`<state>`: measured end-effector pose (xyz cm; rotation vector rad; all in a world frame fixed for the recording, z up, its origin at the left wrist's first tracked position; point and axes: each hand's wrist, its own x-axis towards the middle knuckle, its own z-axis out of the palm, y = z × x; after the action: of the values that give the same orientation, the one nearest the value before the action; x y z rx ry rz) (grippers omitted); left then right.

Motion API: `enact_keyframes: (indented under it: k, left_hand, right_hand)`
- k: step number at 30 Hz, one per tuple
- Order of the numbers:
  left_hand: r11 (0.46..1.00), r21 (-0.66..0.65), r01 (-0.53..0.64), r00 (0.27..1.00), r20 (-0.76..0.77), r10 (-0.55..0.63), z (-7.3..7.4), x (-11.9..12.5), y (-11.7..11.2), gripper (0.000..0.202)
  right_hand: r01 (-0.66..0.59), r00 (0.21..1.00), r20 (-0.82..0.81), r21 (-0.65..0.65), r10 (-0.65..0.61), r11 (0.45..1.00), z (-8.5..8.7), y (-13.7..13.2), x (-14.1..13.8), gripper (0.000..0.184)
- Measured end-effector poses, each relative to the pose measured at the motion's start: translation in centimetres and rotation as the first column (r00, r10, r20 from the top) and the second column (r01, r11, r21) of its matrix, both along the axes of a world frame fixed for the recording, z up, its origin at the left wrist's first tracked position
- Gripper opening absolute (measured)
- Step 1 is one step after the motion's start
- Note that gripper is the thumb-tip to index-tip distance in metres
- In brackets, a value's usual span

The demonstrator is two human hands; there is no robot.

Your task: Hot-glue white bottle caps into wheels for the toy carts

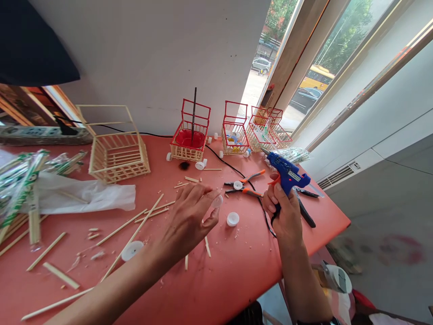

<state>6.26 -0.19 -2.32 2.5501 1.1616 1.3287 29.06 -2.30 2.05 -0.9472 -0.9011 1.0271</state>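
Note:
My right hand (284, 212) grips a blue hot glue gun (287, 174), nozzle pointing up and left, its black cord trailing across the red table (237, 271). My left hand (189, 216) pinches a small white bottle cap (217, 201) between thumb and fingertips, just left of the gun. Another white cap (232, 219) lies on the table between my hands. Orange-handled pliers (246, 185) lie just beyond, with a white cap on them.
An unpainted stick basket (117, 155) stands at the back left. Red-painted stick carts (189, 135) with cap wheels line the back by the window. Loose bamboo sticks (135, 230), plastic wrappers (67, 194) and a white lid (131, 249) litter the left. The table's edge drops off at right.

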Motion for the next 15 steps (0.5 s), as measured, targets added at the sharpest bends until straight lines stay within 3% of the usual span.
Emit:
enact_keyframes:
  k: [8, 12, 15]
  left_hand:
    - [0.994, 0.103, -0.04, 0.999, 0.003, 0.04, 2.0, -0.6, 0.2, 0.025]
    - [0.995, 0.079, -0.055, 0.997, 0.054, 0.051, 2.4, -1.0, 0.2, 0.024]
    - [0.999, -0.046, -0.022, 0.987, 0.156, 0.029, 2.4, -1.0, 0.3, 0.024]
  right_hand:
    - [0.013, 1.0, -0.012, -0.014, -0.014, 1.0, 0.0, -0.1, 0.0, 0.045]
    - [0.008, 1.0, -0.007, -0.013, -0.008, 1.0, 0.0, 0.0, 0.0, 0.049]
    - [0.008, 1.0, -0.014, -0.009, -0.008, 1.0, 0.0, 0.0, 0.1, 0.048]
